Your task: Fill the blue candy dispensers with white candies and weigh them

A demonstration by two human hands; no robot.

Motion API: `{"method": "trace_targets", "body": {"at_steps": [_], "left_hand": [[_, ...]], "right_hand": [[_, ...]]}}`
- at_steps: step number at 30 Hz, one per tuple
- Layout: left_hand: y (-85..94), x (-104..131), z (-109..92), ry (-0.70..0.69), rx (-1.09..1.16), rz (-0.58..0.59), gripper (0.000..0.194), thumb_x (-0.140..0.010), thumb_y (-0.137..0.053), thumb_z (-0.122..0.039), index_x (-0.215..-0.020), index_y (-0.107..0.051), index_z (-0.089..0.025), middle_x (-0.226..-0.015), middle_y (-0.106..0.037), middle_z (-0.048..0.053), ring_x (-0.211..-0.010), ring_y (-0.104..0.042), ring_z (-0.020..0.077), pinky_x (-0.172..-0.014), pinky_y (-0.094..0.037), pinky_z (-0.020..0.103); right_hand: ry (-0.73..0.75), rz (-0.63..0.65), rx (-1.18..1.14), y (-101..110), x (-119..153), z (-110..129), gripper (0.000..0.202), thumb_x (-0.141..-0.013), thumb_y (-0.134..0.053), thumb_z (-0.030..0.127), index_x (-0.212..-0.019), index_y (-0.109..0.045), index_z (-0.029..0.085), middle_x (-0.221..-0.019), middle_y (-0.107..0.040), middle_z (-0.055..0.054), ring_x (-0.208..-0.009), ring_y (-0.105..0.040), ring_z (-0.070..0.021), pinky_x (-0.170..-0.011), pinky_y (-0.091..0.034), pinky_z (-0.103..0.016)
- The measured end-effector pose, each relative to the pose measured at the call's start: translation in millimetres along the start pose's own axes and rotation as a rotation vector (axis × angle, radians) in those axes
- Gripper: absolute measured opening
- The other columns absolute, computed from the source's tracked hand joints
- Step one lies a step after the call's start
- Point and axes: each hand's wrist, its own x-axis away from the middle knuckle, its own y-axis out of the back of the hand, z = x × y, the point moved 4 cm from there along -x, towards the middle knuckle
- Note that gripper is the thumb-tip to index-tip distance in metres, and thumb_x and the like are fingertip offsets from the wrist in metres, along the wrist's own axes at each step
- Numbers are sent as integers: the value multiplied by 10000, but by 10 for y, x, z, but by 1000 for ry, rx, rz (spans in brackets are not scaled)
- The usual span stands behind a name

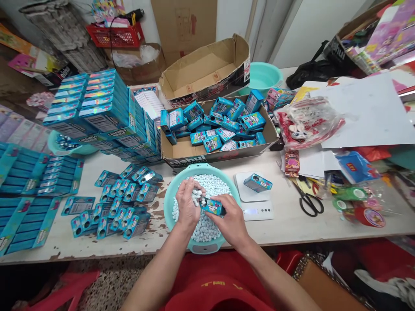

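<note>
My left hand (189,206) is cupped around several small white candies (197,196) at the open end of a small blue box. My right hand (231,219) grips that blue box (211,206), which lies tilted over the basin. Below both hands, the turquoise basin (169,211) holds a heap of white candies (207,231). Just right of it, another blue box (258,182) rests on a white scale (258,211). Behind the basin stands a cardboard box (181,157) full of blue boxes.
Small blue boxes (121,216) stand in a group at the left, with tall stacks of blue packs (106,116) behind. Black scissors (309,204), a plastic bag (311,123) and colourful packets (356,166) lie at the right. An empty carton (207,75) stands at the back.
</note>
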Motion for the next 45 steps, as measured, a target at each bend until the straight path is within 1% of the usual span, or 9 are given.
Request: {"method": "trace_targets", "body": {"at_steps": [9,13,17,21,28,35,37,41,45], "left_hand": [[-4,-13,15,-106,-107,4,226,-744,-659,-339,-710,-513,-170,-593,-521,-40,-521,-509,78,-531,-426,204],[-16,10,12,-127,-180,9,229,-728,-676,-331,-703,-520,-166,-553,-484,-53,-460,-448,53,-446,-371,168],[-41,14,40,-82,-158,38,258,-727,-671,-375,-726,-516,-169,-552,-474,-59,-398,-400,38,-350,-277,153],[-25,-52,126,26,-166,26,302,-687,-700,-380,-701,-491,-163,-539,-460,-69,-356,-361,20,-317,-232,143],[-35,-72,-59,-25,-30,37,295,-692,-706,-350,-709,-472,-171,-556,-440,-70,-400,-379,24,-349,-256,135],[-28,-61,58,-195,-178,-1,211,-755,-651,-322,-708,-520,-163,-527,-497,-50,-483,-493,66,-503,-426,186],[-37,-64,80,-194,-180,-2,217,-752,-654,-326,-712,-513,-167,-526,-486,-57,-452,-463,59,-452,-395,173],[-114,-74,39,-117,-175,24,257,-719,-685,-343,-714,-490,-174,-501,-426,-81,-347,-316,28,-320,-217,146],[-115,-182,17,-42,-163,50,262,-693,-689,-337,-741,-477,-190,-509,-402,-88,-352,-292,32,-323,-184,148]], "right_hand": [[-32,2,-17,-27,-19,-15,285,-692,-718,200,-962,-626,219,-923,-639,-45,-904,-592,-233,-796,-463,-367],[-46,9,5,-18,-27,17,281,-679,-720,194,-944,-630,220,-900,-636,-43,-880,-590,-231,-773,-467,-362],[-30,-8,-14,-17,-23,-1,317,-662,-739,192,-959,-631,224,-910,-640,-38,-897,-587,-233,-790,-460,-365],[-88,14,-104,-116,-35,-172,294,-657,-737,184,-932,-641,222,-902,-644,-36,-881,-603,-227,-783,-470,-359],[-127,-14,-301,-113,-41,-280,318,-636,-764,206,-930,-642,215,-909,-623,-23,-889,-602,-207,-807,-467,-341],[-160,-6,-274,-136,-62,-215,347,-598,-781,145,-912,-651,217,-889,-621,-19,-877,-593,-207,-796,-459,-340],[-158,-3,-262,-151,-78,-215,366,-585,-787,124,-914,-652,216,-891,-621,-19,-875,-591,-205,-792,-458,-336],[-143,-10,-261,-135,-117,-240,387,-570,-794,112,-913,-656,223,-885,-623,-13,-872,-593,-199,-790,-460,-329],[-157,-38,-341,94,-67,-289,340,-577,-802,189,-886,-666,225,-875,-630,-9,-866,-606,-193,-793,-475,-322]]}}
